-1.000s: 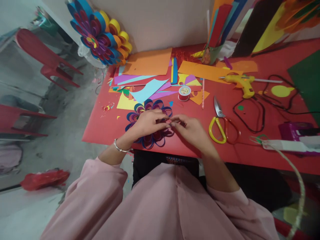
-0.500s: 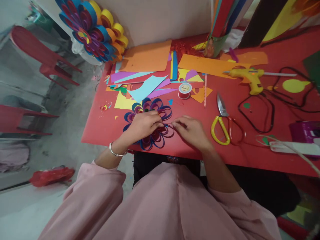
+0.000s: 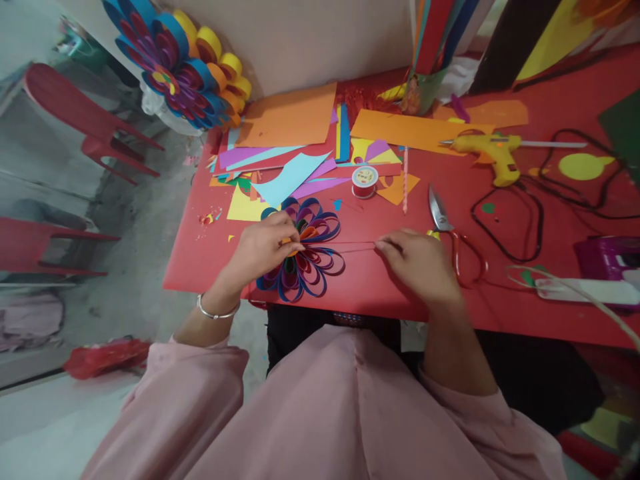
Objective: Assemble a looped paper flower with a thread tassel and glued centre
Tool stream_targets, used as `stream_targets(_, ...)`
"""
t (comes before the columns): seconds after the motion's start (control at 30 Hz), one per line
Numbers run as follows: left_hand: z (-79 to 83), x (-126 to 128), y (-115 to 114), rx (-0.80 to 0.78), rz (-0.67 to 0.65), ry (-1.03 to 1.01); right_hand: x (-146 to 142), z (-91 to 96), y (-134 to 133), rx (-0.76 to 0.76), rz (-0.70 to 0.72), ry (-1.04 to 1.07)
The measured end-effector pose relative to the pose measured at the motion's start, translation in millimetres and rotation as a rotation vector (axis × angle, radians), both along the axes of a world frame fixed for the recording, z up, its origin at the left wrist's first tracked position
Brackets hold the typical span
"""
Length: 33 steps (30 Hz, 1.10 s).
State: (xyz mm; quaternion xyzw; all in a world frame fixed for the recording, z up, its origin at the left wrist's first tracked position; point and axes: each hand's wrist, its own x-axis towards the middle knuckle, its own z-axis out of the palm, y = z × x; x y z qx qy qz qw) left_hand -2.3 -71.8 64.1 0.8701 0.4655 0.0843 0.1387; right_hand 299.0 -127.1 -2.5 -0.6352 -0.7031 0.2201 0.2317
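Red table (image 3: 375,283) bears the paper flower (image 3: 311,268) beneath the left grip (image 3: 261,249).

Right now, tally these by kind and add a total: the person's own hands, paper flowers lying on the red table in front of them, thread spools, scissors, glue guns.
Hands: 2, the left hand and the right hand
Paper flower on the table in front: 1
Thread spool: 1
Scissors: 1 pair
Glue gun: 1
Total: 6
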Motion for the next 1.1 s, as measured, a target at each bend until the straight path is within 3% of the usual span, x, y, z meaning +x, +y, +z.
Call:
stream_targets(0.1, -5.5, 11.0, -6.9, 0.053, -0.083, 0.048, -5.0, 8.8, -5.6, 0.129, 0.014, -0.03)
stream_targets(0.2, -10.3, 26.8, -11.1, 0.1, -0.175, 0.073, -25.6, 19.9, -9.9, 0.199, 0.099, 0.252)
stream_targets(0.33, -12.4, 39.1, -9.6, 0.128, -0.205, 0.028, -55.4, 17.7, -6.1, -0.079, 0.266, 0.686)
stream_targets(0.4, -12.8, 39.0, -7.7, 0.112, -0.204, -0.004, -61.1, 9.7, -1.0, -0.154, 0.232, 0.759)
stream_targets(0.6, -20.0, 28.5, -6.5, 0.054, -0.155, -0.085, -53.9, -3.8, 10.6, 0.047, 0.202, 0.445)
stream_targets(0.83, -26.3, 17.4, -4.2, 0.05, -0.038, -0.034, -56.1, -9.5, 19.1, 0.005, 0.132, 0.224)
stream_targets(1.1, -30.6, 21.0, -2.2, 0.081, -0.02, 0.078, -64.8, -14.7, 24.4, -0.034, 0.083, 0.064)
